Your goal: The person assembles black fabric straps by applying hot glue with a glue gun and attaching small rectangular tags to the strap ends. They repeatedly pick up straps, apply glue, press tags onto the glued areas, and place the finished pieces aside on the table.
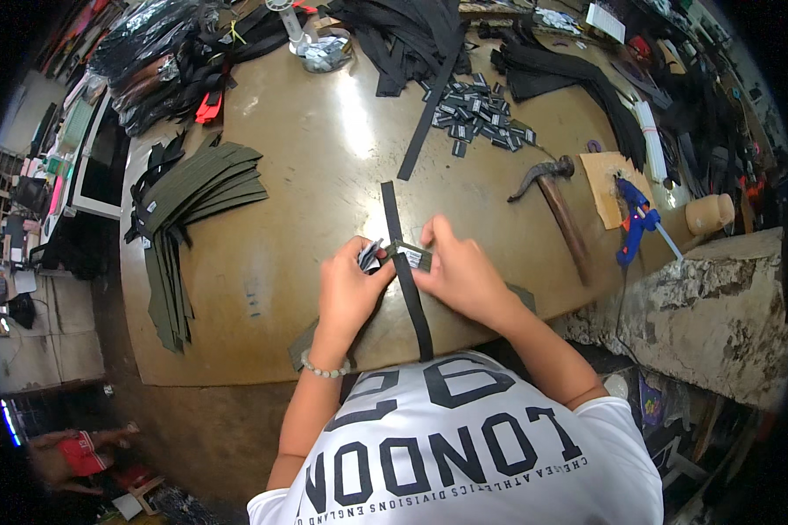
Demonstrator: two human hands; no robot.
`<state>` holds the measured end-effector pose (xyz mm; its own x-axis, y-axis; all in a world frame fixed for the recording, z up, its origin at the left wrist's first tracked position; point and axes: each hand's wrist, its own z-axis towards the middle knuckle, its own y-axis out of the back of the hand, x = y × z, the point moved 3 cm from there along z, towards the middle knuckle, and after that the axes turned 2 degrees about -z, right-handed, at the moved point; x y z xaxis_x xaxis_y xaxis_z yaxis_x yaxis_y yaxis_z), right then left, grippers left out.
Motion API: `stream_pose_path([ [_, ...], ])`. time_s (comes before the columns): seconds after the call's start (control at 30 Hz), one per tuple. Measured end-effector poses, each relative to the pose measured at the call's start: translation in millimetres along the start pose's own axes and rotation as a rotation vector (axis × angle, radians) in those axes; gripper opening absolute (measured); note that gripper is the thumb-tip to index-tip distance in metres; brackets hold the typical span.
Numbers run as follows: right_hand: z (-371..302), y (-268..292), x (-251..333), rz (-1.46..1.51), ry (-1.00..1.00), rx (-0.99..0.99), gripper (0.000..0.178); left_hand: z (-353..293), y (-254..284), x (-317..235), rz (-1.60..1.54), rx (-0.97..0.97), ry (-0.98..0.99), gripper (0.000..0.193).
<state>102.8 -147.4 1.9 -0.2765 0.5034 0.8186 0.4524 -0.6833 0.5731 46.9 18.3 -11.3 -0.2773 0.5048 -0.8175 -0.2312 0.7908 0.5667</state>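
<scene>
We see a clear tub (pixel 326 50) at the far edge holding small tags. The brown table (pixel 324 157) carries a fan of olive strips (pixel 203 188) on our left, loose labels (pixel 481 115) and black webbing (pixel 411 35) farther off, and a hammer (pixel 556 197) and blue glue gun (pixel 635 220) on our right beside a rough stone block (pixel 709 306). A black strap (pixel 407 280) runs from the table's near edge away from us. Our left hand (pixel 350 293) pinches a few labels just beside it; our right hand (pixel 464 276) presses an olive piece (pixel 411 255) across the strap, fingers curled on it.
</scene>
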Motion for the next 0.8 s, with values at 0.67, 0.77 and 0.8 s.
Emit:
stream_pose_path([
  [0.67, 76.3, 29.7, -0.9, -0.202, 0.321, -0.478, 0.026, -28.9, -10.0, -13.9, 0.456, 0.013, -0.339, 0.048],
  [0.77, 14.4, 74.1, -47.2, -0.72, 0.083, -0.763, 0.034, -31.9, -3.1, -8.6, 0.318, 0.033, -0.297, 0.043],
  [0.8, -7.3, 87.4, -60.2, -0.89, -0.018, -0.862, 0.033, -32.4, -0.5, -6.4, 0.286, 0.04, -0.298, 0.042],
])
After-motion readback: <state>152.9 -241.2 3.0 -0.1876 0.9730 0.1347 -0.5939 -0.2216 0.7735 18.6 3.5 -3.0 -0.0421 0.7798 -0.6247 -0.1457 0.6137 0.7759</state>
